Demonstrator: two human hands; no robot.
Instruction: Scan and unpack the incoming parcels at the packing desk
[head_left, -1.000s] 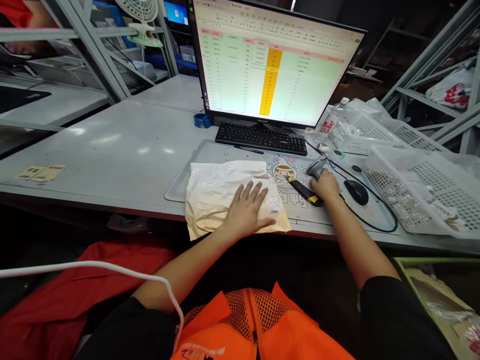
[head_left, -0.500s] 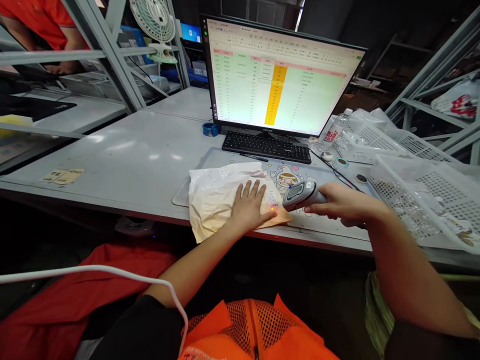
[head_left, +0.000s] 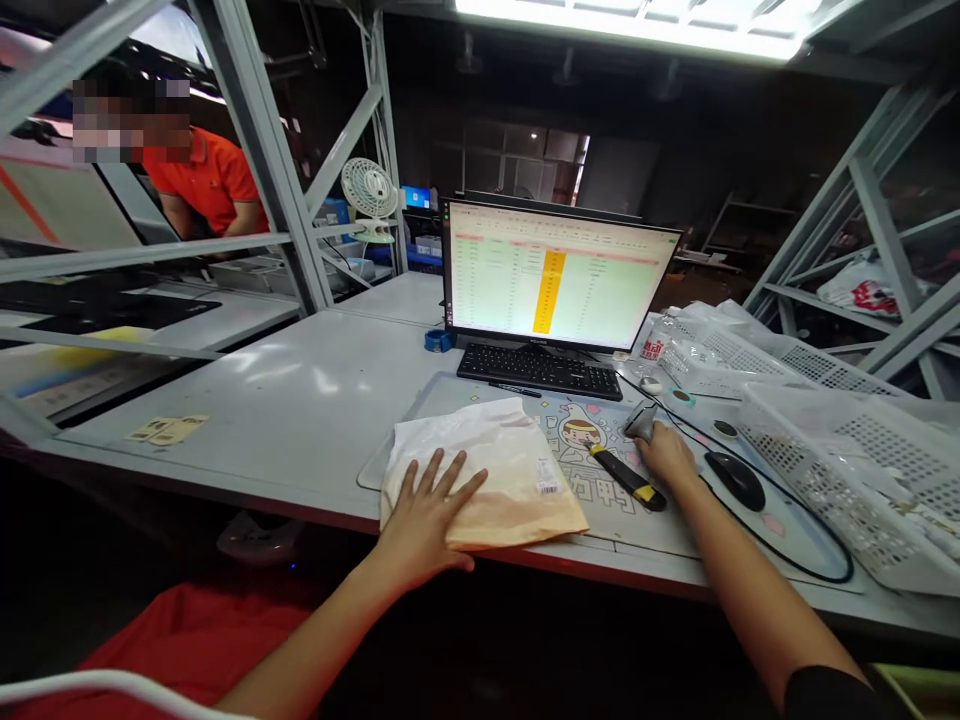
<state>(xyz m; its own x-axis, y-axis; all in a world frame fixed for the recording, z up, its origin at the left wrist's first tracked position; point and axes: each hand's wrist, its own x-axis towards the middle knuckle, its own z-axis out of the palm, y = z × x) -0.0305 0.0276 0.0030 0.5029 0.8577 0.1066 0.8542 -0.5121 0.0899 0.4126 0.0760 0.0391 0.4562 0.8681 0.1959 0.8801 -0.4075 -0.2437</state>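
Note:
A white and pale yellow mailing bag (head_left: 480, 460) lies at the front edge of the desk, with a barcode label (head_left: 547, 476) on its right part. Spread flat on the bag's left part is my left hand (head_left: 426, 520), fingers apart. My right hand (head_left: 669, 456) is closed around a grey barcode scanner (head_left: 640, 420), low over the desk mat; its handle is mostly hidden by the hand. Between the bag and my right hand lies a black and yellow utility knife (head_left: 628, 478).
Behind the mat (head_left: 510, 394) stand a keyboard (head_left: 536, 372) and a lit monitor (head_left: 562, 275). A black mouse (head_left: 735, 481) and white perforated baskets (head_left: 840, 470) are on the right. Left, beyond the metal frame (head_left: 255, 150), a person in orange (head_left: 217, 185) leans over another desk.
My right hand has moved the scanner away from the label, back and right, lower toward the mat. My left hand has slid left on the bag. The view has tilted up; the utility knife now shows.

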